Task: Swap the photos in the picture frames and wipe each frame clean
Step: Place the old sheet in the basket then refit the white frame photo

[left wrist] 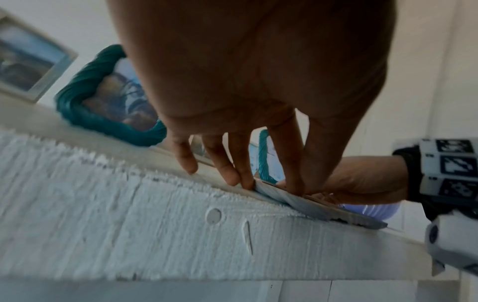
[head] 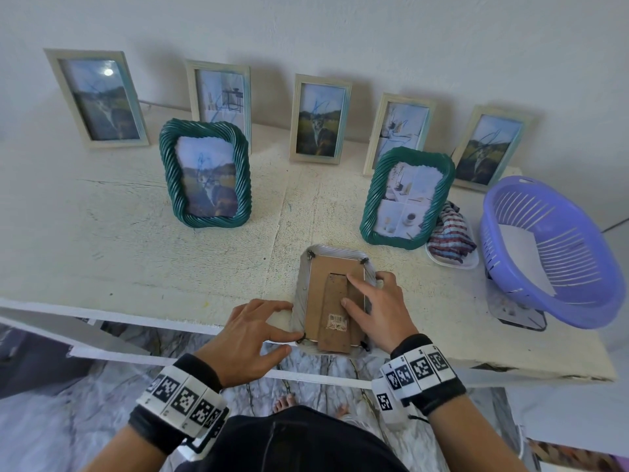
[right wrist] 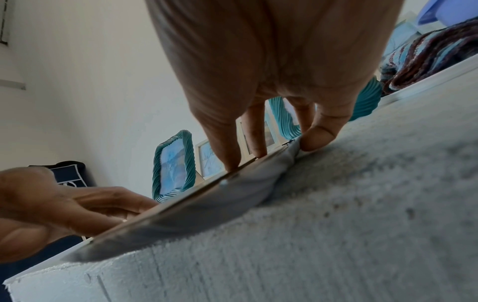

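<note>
1. A white ribbed picture frame [head: 335,301] lies face down at the near edge of the tabletop [head: 170,260], its near end jutting slightly over the edge. Its brown cardboard backing with a fold-out stand and barcode sticker faces up, with small dark metal clips at the corners.
2. The right hand [head: 377,308] rests on it with fingers nearly straight: fingertips on the cardboard, thumb against the frame's right rim.
3. The left hand [head: 253,330] is spread loosely, fingertips touching the frame's left rim and near-left corner.
4. Behind stand two teal rope-twist frames, one to the left [head: 206,173] and one to the right [head: 406,199], each holding a photo.
5. Five pale rectangular frames lean against the wall farther back.
6. A checked cloth [head: 449,236] lies on a white tray beside the right teal frame, near a slotted lilac plastic basket [head: 551,250].
</note>
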### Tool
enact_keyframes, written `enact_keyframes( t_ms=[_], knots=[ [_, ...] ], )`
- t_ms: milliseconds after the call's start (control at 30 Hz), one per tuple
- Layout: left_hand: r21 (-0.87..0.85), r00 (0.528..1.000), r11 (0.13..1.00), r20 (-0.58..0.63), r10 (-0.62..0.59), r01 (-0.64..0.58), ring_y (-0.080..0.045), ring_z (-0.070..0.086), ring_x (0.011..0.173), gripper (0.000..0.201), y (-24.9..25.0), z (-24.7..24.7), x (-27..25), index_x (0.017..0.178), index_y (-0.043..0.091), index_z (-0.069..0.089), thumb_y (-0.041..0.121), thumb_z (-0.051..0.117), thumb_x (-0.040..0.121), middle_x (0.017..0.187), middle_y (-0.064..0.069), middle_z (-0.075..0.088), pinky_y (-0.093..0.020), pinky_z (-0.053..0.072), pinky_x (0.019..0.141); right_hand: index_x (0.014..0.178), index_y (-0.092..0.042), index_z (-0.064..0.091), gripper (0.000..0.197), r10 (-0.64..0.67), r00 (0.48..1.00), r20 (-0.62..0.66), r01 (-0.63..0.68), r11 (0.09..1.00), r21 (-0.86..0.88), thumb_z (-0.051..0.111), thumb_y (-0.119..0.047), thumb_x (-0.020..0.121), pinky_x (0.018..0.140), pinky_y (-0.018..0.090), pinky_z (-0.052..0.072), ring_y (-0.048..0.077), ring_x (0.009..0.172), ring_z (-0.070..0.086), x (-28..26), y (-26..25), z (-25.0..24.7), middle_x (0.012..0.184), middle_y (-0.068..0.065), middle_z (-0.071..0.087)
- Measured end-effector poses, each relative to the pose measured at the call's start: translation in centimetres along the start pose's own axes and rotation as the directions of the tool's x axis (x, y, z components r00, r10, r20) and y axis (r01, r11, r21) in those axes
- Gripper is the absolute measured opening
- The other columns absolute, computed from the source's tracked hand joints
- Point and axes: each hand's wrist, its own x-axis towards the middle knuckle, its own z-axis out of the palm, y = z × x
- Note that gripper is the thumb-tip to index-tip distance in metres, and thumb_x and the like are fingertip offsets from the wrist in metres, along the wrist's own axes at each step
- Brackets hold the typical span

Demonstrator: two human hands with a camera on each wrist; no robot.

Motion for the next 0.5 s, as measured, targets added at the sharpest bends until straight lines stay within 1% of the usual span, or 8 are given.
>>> enact_keyframes(
  t_ms=[100,167,233,267,333,367,400,500],
  knots=[
    [0.091,1.000,0.996,0.028,0.012,-0.015,-0.008,0.029,0.134,0.050,0.2,-0.2,-0.1,0.121,0.050,0.061,0.062,0.031,0.083,0.146,0.017,0.038,-0.032,0.017,0.111,0.139,-0.031,0.048,0.053,-0.006,1.000,-0.003,0.006,1.000,-0.005,0.060,-0.044,0.089,0.103,0.034,0.031,0.033,0.125,0.035,0.1,0.2,0.2,0.136,0.013,0.034],
    [0.089,1.000,0.996,-0.011,-0.011,0.012,-0.010,0.035,0.132,0.050,0.5,0.0,0.0,0.116,0.049,0.065,0.065,0.032,0.082,0.144,0.015,0.044,-0.034,0.021,0.111,0.139,-0.032,0.048,0.053,-0.012,1.000,-0.005,0.012,1.000,-0.009,0.060,-0.045,0.089,0.102,0.034,0.031,0.032,0.126,0.035,0.2,0.3,0.3,0.136,0.013,0.035],
    [0.058,0.993,0.995,-0.091,-0.076,0.082,-0.012,0.045,0.126,0.047,1.2,0.3,0.6,0.101,0.043,0.072,0.066,0.038,0.079,0.136,0.012,0.054,-0.036,0.028,0.107,0.139,-0.032,0.048,0.053,-0.013,1.000,-0.005,0.013,1.000,-0.011,0.060,-0.045,0.089,0.102,0.033,0.031,0.032,0.126,0.035,0.2,0.3,0.3,0.136,0.014,0.035],
    [0.055,0.986,0.992,-0.130,-0.108,0.116,-0.014,0.050,0.122,0.041,1.6,0.5,0.9,0.091,0.039,0.075,0.064,0.045,0.077,0.130,0.010,0.059,-0.038,0.032,0.104,0.139,-0.032,0.048,0.053,-0.013,1.000,-0.005,0.013,1.000,-0.015,0.060,-0.045,0.089,0.102,0.033,0.031,0.032,0.126,0.035,0.2,0.3,0.3,0.136,0.014,0.034],
    [0.083,0.969,0.985,-0.211,-0.129,0.150,-0.018,0.058,0.111,0.023,2.1,1.2,1.4,0.075,0.034,0.073,0.054,0.063,0.074,0.118,0.008,0.066,-0.042,0.038,0.097,0.139,-0.032,0.047,0.053,-0.010,1.000,-0.004,0.010,1.000,-0.023,0.059,-0.045,0.089,0.101,0.032,0.031,0.032,0.126,0.034,0.2,0.3,0.3,0.137,0.013,0.033],
    [0.089,0.961,0.983,-0.241,-0.134,0.159,-0.019,0.061,0.106,0.017,2.1,1.5,1.5,0.069,0.034,0.072,0.050,0.068,0.072,0.113,0.008,0.068,-0.042,0.040,0.094,0.139,-0.032,0.047,0.053,-0.007,1.000,-0.002,0.007,1.000,-0.024,0.059,-0.045,0.089,0.102,0.033,0.030,0.032,0.126,0.034,0.1,0.3,0.3,0.137,0.013,0.033],
    [0.082,0.955,0.982,-0.261,-0.143,0.169,-0.019,0.062,0.102,0.017,2.2,1.7,1.5,0.066,0.034,0.070,0.050,0.069,0.071,0.110,0.008,0.069,-0.042,0.041,0.092,0.139,-0.032,0.047,0.053,-0.006,1.000,-0.001,0.006,1.000,-0.024,0.059,-0.045,0.089,0.102,0.033,0.030,0.032,0.126,0.034,0.1,0.3,0.3,0.137,0.013,0.033],
    [0.057,0.945,0.982,-0.289,-0.155,0.179,-0.017,0.064,0.096,0.030,2.4,1.7,1.4,0.062,0.035,0.069,0.058,0.052,0.069,0.105,0.010,0.070,-0.042,0.042,0.090,0.139,-0.032,0.048,0.052,-0.008,1.000,-0.006,0.008,1.000,-0.011,0.060,-0.044,0.089,0.101,0.032,0.031,0.033,0.125,0.035,0.1,0.2,0.3,0.135,0.014,0.034]
  ],
)
